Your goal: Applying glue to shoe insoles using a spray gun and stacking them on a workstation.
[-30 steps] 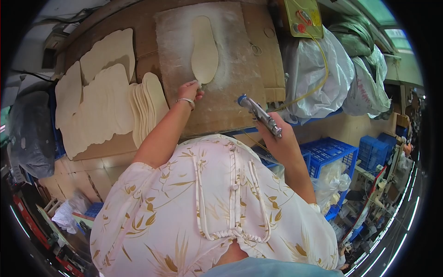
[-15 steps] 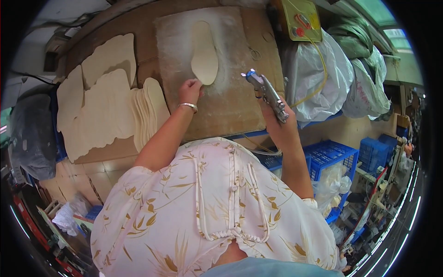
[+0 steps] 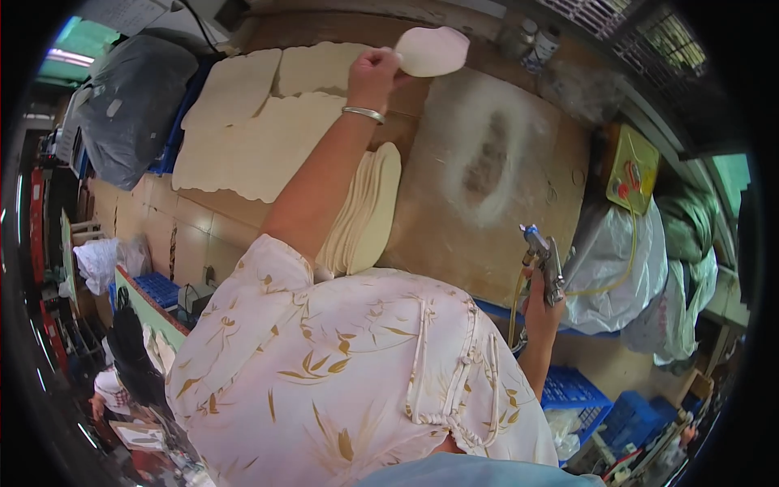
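Note:
Pinched in my left hand (image 3: 375,77) is one end of a cream insole (image 3: 434,52), raised over the far side of the table. Around a metal spray gun (image 3: 550,268) with a blue tip, my right hand (image 3: 539,307) is closed, low at the right side of the board. A whitish overspray outline in the shape of an insole marks the brown board (image 3: 438,219) between my hands. Next to my left forearm lies a fanned stack of cream insoles (image 3: 372,207). Flat cream insoles in wide overlapping rows (image 3: 251,158) cover the table's left part.
A yellow container (image 3: 632,166) with a yellow hose stands at the right, above white plastic bags (image 3: 608,268). Bottles (image 3: 542,49) stand at the far edge. A dark bagged bundle (image 3: 134,114) is at the left; blue crates (image 3: 572,394) sit lower right.
My left hand has lifted the insole off the board and carried it left and away from me. The spray gun stays in my right hand, now lower. The view has turned left.

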`<state>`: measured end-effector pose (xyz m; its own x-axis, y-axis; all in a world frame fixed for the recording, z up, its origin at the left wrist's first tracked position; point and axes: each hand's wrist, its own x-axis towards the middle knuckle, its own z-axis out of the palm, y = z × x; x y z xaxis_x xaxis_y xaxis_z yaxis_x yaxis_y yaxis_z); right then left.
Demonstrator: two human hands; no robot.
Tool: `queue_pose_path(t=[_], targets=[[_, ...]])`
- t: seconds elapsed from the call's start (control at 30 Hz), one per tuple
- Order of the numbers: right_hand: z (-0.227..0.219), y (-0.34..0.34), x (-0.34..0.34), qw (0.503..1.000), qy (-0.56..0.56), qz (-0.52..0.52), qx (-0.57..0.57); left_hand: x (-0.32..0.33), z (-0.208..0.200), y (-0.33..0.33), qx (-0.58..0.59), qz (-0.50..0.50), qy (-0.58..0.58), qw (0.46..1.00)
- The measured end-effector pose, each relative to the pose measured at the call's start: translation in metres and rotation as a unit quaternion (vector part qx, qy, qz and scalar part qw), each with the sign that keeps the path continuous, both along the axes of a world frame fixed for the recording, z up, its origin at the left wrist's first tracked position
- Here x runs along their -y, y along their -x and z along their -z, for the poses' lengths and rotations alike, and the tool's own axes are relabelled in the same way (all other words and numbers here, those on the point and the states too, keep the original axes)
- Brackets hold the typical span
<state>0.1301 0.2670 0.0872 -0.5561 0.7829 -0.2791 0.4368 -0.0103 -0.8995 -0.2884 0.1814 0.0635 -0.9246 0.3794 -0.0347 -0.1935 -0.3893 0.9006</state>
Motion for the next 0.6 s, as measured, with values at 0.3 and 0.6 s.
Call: queue_pose_path(t=[0.3,0.6], targets=[[0.023,0.033,0.005,0.996,-0.047,-0.075,0.027,0.131,0.015,0.180,-0.002,-0.128,-0.033,0.991],[0.018,0.059,0.020,0.996,-0.033,-0.070,0.049,0.218,0.078,0.212,0.057,-0.223,-0.002,0.973]])
